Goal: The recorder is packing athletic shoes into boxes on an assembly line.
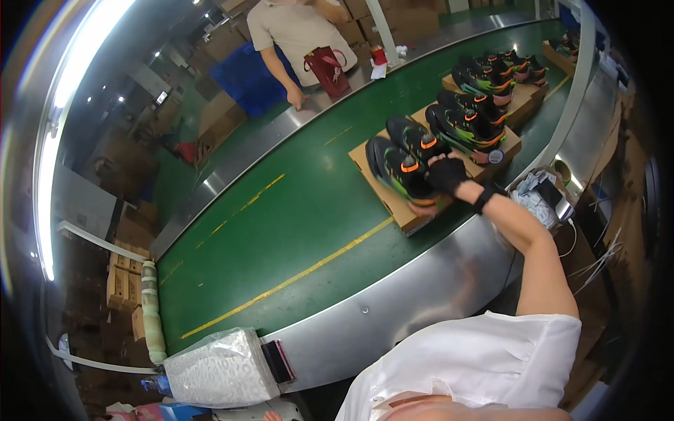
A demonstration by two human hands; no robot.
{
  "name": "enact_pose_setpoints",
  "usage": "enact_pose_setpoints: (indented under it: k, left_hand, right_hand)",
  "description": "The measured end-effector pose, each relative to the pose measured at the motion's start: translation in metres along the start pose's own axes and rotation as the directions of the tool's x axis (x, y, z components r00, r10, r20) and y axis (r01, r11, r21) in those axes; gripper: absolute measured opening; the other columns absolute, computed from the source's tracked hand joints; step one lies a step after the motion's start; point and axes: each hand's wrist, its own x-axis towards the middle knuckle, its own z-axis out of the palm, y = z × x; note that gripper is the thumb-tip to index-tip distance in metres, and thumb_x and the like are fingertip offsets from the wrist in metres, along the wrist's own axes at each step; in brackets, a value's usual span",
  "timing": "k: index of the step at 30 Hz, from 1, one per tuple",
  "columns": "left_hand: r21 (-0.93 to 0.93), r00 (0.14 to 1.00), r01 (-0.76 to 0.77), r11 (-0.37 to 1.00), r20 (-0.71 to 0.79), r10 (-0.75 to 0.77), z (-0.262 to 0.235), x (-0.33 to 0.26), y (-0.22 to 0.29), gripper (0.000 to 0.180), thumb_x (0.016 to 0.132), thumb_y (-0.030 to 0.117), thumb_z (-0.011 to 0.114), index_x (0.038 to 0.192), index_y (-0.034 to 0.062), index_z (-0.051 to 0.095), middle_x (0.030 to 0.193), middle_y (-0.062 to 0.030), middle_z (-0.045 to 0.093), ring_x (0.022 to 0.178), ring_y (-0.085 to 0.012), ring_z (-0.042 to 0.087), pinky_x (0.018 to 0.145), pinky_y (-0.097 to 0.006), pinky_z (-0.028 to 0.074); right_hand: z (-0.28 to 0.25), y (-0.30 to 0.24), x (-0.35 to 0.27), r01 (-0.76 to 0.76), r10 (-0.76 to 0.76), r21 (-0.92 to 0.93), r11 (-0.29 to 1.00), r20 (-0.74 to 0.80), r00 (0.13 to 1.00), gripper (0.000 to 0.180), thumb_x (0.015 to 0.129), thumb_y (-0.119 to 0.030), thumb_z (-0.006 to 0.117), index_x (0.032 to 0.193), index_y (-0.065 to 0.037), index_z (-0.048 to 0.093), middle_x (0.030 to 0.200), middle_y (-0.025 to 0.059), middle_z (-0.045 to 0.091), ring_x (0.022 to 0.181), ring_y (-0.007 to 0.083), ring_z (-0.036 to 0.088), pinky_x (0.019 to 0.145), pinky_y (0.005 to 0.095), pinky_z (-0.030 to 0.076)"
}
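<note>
My right hand (446, 175), in a black fingerless glove, reaches out to the far right and is closed at a black sneaker (424, 142) with green and orange trim. The glove covers part of that shoe. Another black sneaker (393, 168) lies beside it, on the same brown cardboard box (370, 172). Farther along that box rest more black sneakers (460, 123), with a small round grey disc (496, 156) near them. Only a sliver of my left hand (272, 416) shows at the lower edge, its fingers mostly out of view.
A green conveyor belt (281, 238) with yellow lines runs past me, edged by a metal ledge (379, 309). More shoes (491, 70) sit on boxes farther off. Plastic-wrapped sheets (221, 368) and a dark phone-like object (279, 361) lie lower left. Opposite, a person stands by a red bag (328, 72).
</note>
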Motion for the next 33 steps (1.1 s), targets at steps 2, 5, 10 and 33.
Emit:
enact_pose_setpoints:
  k: [2,5,10,33]
  left_hand:
    - [0.042,1.000,0.017,0.999,-0.004,-0.017,0.064,0.009,-0.032,0.033,0.084,0.024,0.045,0.098,-0.0046,0.053,0.093,-0.0203,0.055,0.081,-0.0325,0.053,0.071,-0.039,0.042]
    - [0.610,0.896,-0.418,0.673,0.155,0.416,0.123,0.067,-0.078,0.043,0.083,0.028,0.043,0.118,0.0042,0.033,0.105,-0.0142,0.047,0.084,-0.0254,0.053,0.071,-0.033,0.045]
    - [0.690,0.701,-0.712,0.130,0.710,0.067,0.240,0.125,-0.193,0.040,0.077,0.022,0.060,0.109,0.0010,0.049,0.103,-0.0114,0.052,0.089,-0.0194,0.053,0.074,-0.028,0.044]
    - [0.414,0.400,-0.880,-0.233,0.381,-0.834,0.278,0.091,-0.339,0.049,0.080,0.044,0.045,0.084,-0.0033,0.057,0.091,-0.0247,0.054,0.087,-0.0375,0.052,0.076,-0.038,0.040]
  right_hand:
    - [-0.001,-0.010,-0.024,0.150,-0.149,0.028,0.988,-0.044,0.988,0.023,0.065,-0.029,0.053,0.073,-0.008,0.055,0.073,0.0086,0.057,0.069,0.0251,0.054,0.061,0.0382,0.040]
    - [-0.041,-0.053,-0.065,0.374,-0.391,0.153,0.915,0.106,0.914,0.018,0.061,-0.029,0.055,0.063,-0.012,0.053,0.063,0.0070,0.053,0.061,0.0240,0.052,0.058,0.0372,0.039]
    - [-0.030,-0.124,-0.127,0.705,-0.712,0.377,0.601,-0.148,0.686,0.019,0.053,-0.031,0.059,0.051,-0.015,0.048,0.046,0.0042,0.047,0.047,0.0215,0.050,0.052,0.0336,0.037]
    - [0.110,-0.153,-0.059,-0.024,0.013,0.078,0.997,0.142,0.990,0.031,0.080,-0.024,0.039,0.105,-0.012,0.054,0.135,0.0207,0.015,0.124,0.0404,0.010,0.088,0.0674,0.008]
